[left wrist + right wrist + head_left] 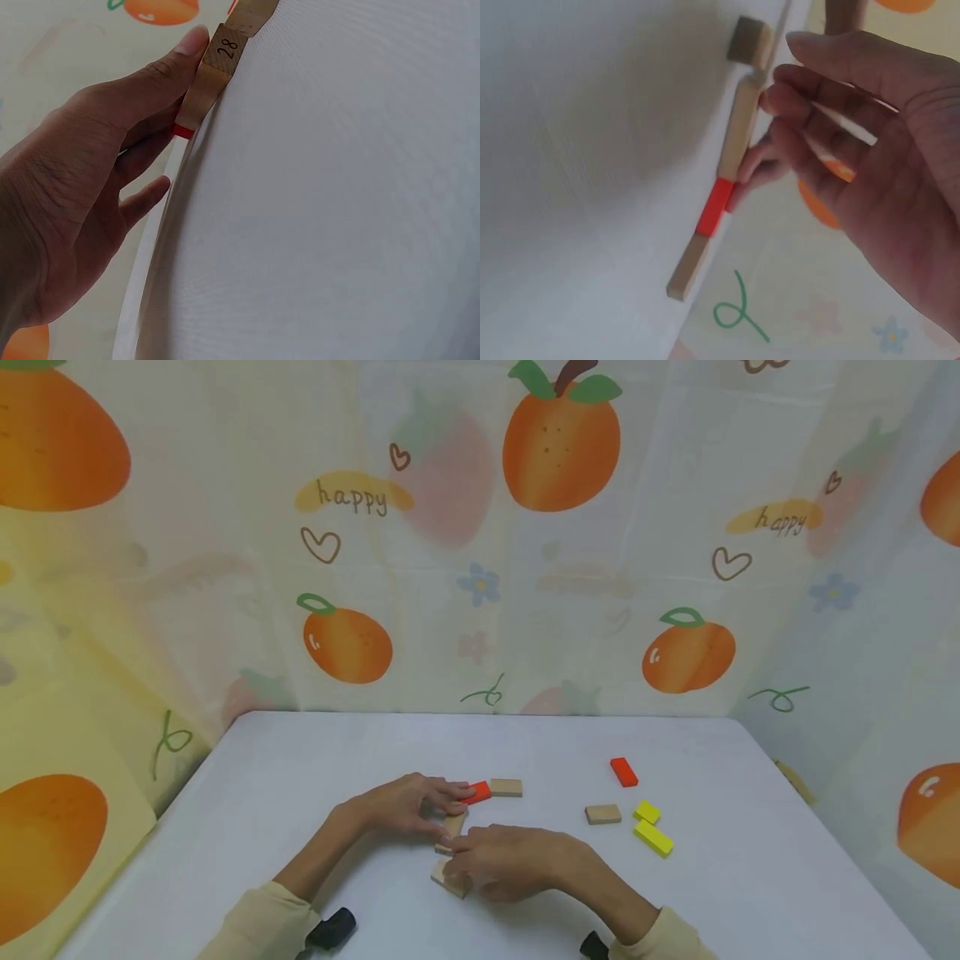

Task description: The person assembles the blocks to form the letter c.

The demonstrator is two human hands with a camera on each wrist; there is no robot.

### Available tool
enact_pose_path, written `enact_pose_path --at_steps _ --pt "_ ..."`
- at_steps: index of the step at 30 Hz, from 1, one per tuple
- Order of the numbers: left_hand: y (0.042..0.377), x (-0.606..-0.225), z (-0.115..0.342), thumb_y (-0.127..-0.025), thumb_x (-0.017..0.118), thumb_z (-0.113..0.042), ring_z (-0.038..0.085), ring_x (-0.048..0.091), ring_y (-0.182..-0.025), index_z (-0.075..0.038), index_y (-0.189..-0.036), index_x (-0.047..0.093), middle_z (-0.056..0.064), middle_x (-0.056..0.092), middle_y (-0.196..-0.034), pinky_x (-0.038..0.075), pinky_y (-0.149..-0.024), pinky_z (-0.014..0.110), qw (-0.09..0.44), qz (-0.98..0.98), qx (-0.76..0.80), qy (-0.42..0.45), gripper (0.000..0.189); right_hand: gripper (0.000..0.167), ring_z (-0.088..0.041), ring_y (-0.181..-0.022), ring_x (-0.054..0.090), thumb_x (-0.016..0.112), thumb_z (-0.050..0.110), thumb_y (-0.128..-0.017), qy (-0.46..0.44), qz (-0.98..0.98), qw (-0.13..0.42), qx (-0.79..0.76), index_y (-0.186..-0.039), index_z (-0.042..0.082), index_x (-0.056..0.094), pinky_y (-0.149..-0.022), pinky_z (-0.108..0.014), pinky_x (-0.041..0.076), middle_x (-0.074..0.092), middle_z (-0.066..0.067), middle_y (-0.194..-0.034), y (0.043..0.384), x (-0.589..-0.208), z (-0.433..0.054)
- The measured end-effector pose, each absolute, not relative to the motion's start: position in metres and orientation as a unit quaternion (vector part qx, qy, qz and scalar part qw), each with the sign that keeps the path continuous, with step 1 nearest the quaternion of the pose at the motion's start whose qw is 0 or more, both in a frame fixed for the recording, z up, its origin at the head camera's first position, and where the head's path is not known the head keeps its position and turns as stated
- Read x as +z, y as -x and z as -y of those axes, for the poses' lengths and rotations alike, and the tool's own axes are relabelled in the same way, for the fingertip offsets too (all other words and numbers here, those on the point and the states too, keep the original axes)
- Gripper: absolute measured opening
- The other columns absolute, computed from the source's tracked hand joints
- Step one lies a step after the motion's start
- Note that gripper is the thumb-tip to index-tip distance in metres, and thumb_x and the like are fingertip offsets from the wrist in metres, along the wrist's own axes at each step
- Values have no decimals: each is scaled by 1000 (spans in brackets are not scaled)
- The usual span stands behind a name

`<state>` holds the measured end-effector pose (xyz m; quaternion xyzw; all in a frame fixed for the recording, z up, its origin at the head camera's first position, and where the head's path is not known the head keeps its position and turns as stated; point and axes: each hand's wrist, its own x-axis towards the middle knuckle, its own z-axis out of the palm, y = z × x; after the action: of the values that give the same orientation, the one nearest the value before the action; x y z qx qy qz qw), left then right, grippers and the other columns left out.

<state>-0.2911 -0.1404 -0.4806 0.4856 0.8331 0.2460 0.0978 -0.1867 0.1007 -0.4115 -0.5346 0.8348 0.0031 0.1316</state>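
Thin domino-like blocks form a bent row on the white table. A wooden block [506, 787] lies at its far end, beside a red block [478, 792], then another wooden block [454, 822], whose end reads 28 in the left wrist view. My left hand [408, 806] lies along the row's left side, fingertips at the red block and thumb against the numbered block. A nearer wooden block [448, 878] sits partly under my right hand [517, 860]. In the right wrist view, the right fingers [810, 105] are loosely bent, with nothing between them and the thumb.
Right of the row lie a loose red block [624, 772], a wooden block [603, 814] and two yellow blocks, one small [647, 812] and one longer [654, 839]. A fruit-print cloth [450, 610] hangs behind the white table [300, 752].
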Motion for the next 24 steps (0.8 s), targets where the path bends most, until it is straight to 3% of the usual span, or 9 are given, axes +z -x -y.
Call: enact_pose_path --at_steps 2,4,10,15,20,24 --pt "292 -481 140 -88 84 -38 20 56 -145 -16 -134 72 -4 61 -152 42 -123 53 92 -828 248 -494 52 46 -5 -128 61 75 6 -93 538 -834 119 3 -135 26 70 -108 -21 52 61 12 -148 188 -409 -105" --pt "292 -481 140 -88 83 -42 20 56 -146 -16 -133 72 -4 61 -152 43 -122 54 92 -827 250 -495 53 52 -4 -126 63 75 0 -90 550 -827 114 5 -135 25 70 -104 -17 53 60 14 -149 189 -409 -107" --pt "292 -481 139 -87 80 -51 20 55 -146 -16 -134 72 -5 61 -152 44 -121 55 96 -831 242 -491 59 65 -2 -132 60 72 -9 -88 563 -809 166 22 -143 24 65 -99 -15 54 49 18 -160 185 -411 -108" --pt "291 -481 138 -87 80 -51 22 55 -147 -17 -135 72 -6 61 -152 44 -121 57 97 -837 237 -484 59 72 -2 -130 58 80 -3 -84 559 -809 178 42 -147 25 61 -100 -17 52 44 15 -163 179 -411 -108" --pt "290 -479 138 -86 81 -52 22 51 -150 -21 -135 72 -10 58 -154 42 -122 58 114 -845 237 -465 59 82 -6 -149 41 86 10 -83 576 -799 151 83 -155 25 49 -116 -26 48 39 7 -162 171 -413 -107" --pt "289 -478 137 -86 81 -52 21 51 -150 -21 -135 72 -11 58 -154 41 -122 59 119 -848 235 -460 59 86 -7 -151 37 85 14 -83 575 -800 131 109 -158 25 44 -116 -26 47 36 7 -161 167 -417 -105"
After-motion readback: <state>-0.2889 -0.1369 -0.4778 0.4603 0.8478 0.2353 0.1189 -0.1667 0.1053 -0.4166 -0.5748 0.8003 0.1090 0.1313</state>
